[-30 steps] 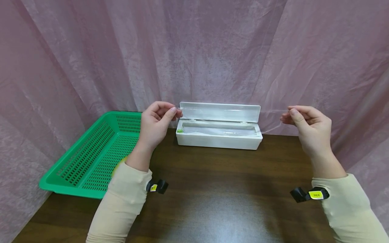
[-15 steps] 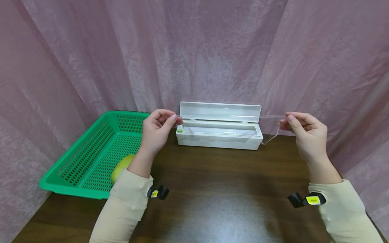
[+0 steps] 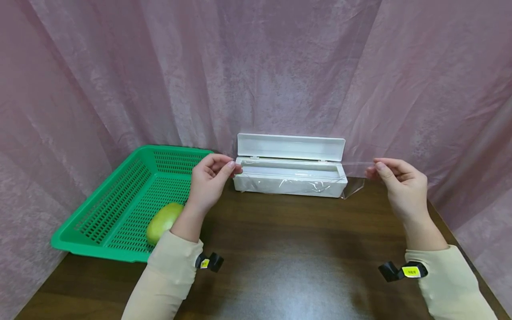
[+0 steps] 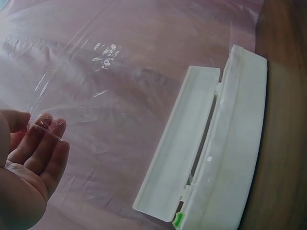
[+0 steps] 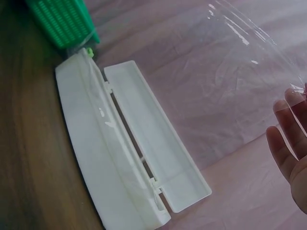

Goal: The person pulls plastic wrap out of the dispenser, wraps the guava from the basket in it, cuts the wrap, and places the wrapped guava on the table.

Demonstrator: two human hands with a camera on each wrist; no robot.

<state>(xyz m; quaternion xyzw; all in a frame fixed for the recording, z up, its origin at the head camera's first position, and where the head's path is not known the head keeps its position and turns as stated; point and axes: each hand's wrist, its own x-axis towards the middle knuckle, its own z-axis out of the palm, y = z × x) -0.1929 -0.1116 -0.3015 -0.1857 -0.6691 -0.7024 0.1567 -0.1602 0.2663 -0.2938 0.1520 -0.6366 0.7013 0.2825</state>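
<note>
A sheet of clear cling film (image 4: 106, 55) is stretched between my two hands. My left hand (image 3: 207, 184) pinches one corner between thumb and fingertips, just left of a white cling film box (image 4: 247, 124). Over to the right, my right hand (image 3: 405, 189) pinches the other corner the same way. The film's loose part hangs in front of the box, with glints and a slack fold near the box's right end. The box's lid (image 3: 292, 146) stands raised at the back, and a small green slider (image 4: 178, 220) shows at one end.
On the left stands a green perforated basket (image 3: 104, 186) holding a yellow-green fruit (image 3: 164, 222), partly behind my left forearm. A brown wooden table (image 3: 296, 266) lies under everything. Pink curtain (image 3: 280, 66) hangs behind and along both sides.
Both hands have come down and slightly nearer, keeping the film between them. The film now hangs lower, across the box's front. More of the fruit shows beside my left forearm.
</note>
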